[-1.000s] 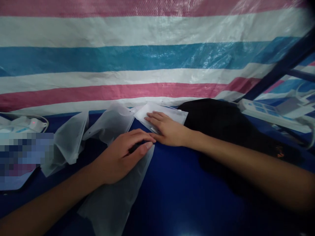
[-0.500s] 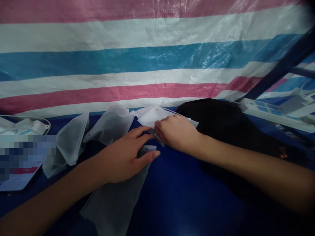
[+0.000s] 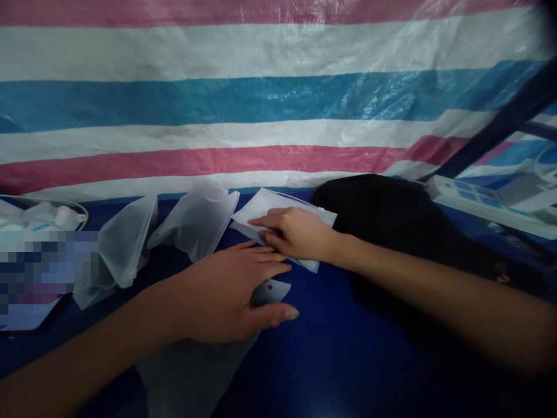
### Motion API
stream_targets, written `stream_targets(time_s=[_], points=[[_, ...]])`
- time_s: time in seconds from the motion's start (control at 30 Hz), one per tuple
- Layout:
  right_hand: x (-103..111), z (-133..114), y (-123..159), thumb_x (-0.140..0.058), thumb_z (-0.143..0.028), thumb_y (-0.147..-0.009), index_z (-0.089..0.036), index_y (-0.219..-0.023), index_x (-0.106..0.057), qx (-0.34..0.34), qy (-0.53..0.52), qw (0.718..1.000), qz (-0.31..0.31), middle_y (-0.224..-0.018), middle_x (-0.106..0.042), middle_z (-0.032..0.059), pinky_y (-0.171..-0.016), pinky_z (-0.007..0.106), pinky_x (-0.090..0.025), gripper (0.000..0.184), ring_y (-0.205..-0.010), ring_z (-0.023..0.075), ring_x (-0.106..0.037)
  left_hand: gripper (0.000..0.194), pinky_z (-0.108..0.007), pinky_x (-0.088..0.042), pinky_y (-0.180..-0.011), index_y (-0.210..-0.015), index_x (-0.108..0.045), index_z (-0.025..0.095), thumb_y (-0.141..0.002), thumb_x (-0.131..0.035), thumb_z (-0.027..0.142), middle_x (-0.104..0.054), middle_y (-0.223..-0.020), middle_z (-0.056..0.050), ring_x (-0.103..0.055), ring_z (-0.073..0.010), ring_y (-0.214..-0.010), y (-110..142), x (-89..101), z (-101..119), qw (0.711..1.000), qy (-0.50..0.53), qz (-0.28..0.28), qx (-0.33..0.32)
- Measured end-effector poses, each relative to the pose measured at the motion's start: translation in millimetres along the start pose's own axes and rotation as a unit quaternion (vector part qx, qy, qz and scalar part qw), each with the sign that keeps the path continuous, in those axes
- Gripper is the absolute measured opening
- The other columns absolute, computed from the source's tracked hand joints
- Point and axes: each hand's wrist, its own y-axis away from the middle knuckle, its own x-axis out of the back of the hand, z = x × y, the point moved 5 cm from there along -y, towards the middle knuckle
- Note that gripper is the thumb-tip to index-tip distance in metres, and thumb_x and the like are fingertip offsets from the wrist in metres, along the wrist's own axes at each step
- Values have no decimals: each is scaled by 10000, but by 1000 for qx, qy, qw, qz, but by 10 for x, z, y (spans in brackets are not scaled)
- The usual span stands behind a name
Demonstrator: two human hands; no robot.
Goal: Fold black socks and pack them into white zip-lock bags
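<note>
My left hand (image 3: 224, 293) lies palm down with fingers spread over a frosted plastic zip bag (image 3: 191, 371) on the blue table (image 3: 331, 348). The bag's corner with a small dark hole shows between thumb and index finger. My right hand (image 3: 300, 235) rests on a flat, whitish zip bag (image 3: 261, 203), its fingers partly bent but apart. Beneath that bag, the edges of another flat sheet or bag stick out. The fingertips of my left hand meet the right hand near its thumb. Two more frosted bags, a standing one (image 3: 124, 244) and a crumpled one (image 3: 195, 217), are at the left.
Black cloth (image 3: 383, 215) is heaped at the right, beside a white power strip (image 3: 474, 197). White plugs and a cable (image 3: 61, 217) lie at far left, near a partly blurred flat device (image 3: 30, 316). A striped tarpaulin (image 3: 217, 101) hangs behind.
My left hand has spread wider and shifted slightly right and nearer. My right hand bunched up, then opened again over the flat bag, which now lies turned, with more edges showing beneath.
</note>
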Motion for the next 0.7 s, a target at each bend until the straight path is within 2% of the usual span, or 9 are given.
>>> stream_targets(time_s=[0.13, 0.27, 0.4, 0.47, 0.57, 0.63, 0.7], points=[[-91, 85, -48, -583, -219, -1123, -241, -1599, -734, 1, 10, 1000, -20, -1190, -811, 110, -937, 349, -521, 499, -1102, 252, -752, 761, -618, -462, -1374, -1647, -654, 204, -1106, -614, 737, -663, -1698, -134, -602, -389, -1615, 29, -9, 37, 1000, -11, 5, -8], [-60, 9, -45, -598, -199, -1114, -234, -1567, -758, 36, -31, 998, -37, -1178, -812, 98, -899, 334, -515, 482, -1043, 231, -754, 690, -593, -498, -1340, -1582, -705, 233, -1107, -621, 726, -702, -1658, -120, -629, -385, -1588, 47, -3, 83, 999, -21, 16, -21], [-29, -51, -33, -593, -359, -1176, -195, -1556, -758, 13, -42, 999, -17, -1231, -808, 132, -924, 365, -523, 445, -1057, 257, -766, 577, -602, -493, -1335, -1528, -738, 221, -1145, -603, 631, -761, -1581, -113, -671, -385, -1537, 48, 5, 122, 999, -15, 19, -23], [-24, -63, -29, -541, -396, -1208, -183, -1502, -789, 11, -49, 999, -6, -1212, -812, 128, -933, 366, -524, 440, -1056, 253, -767, 463, -591, -511, -1309, -1465, -770, 242, -1158, -606, 548, -784, -1545, -96, -706, -375, -1486, 53, 16, 155, 999, 4, 22, -48], [-22, -51, -18, -603, -330, -1183, -153, -1376, -840, 12, -73, 997, 18, -1125, -817, 102, -905, 336, -525, 353, -967, 212, -746, 287, -500, -595, -1140, -1173, -835, 264, -1158, -613, 445, -836, -1388, -58, -791, -314, -1271, 64, 42, 185, 996, 37, 23, -82], [-39, -35, -1, -682, -302, -1141, -137, -1351, -843, 4, -70, 997, 33, -1081, -806, 92, -871, 323, -523, 312, -910, 196, -725, 298, -423, -596, -964, -1014, -802, 248, -1163, -598, 405, -831, -1176, -34, -784, -247, -1051, 62, 52, 162, 997, 44, 14, -67], [-69, -33, 22, -699, -311, -1133, -135, -1335, -846, -3, -51, 998, 45, -1073, -792, 95, -859, 328, -519, 306, -903, 200, -720, 337, -381, -543, -835, -947, -754, 234, -1175, -574, 406, -766, -1010, -18, -721, -216, -925, 53, 55, 114, 998, 42, 8, -38]])
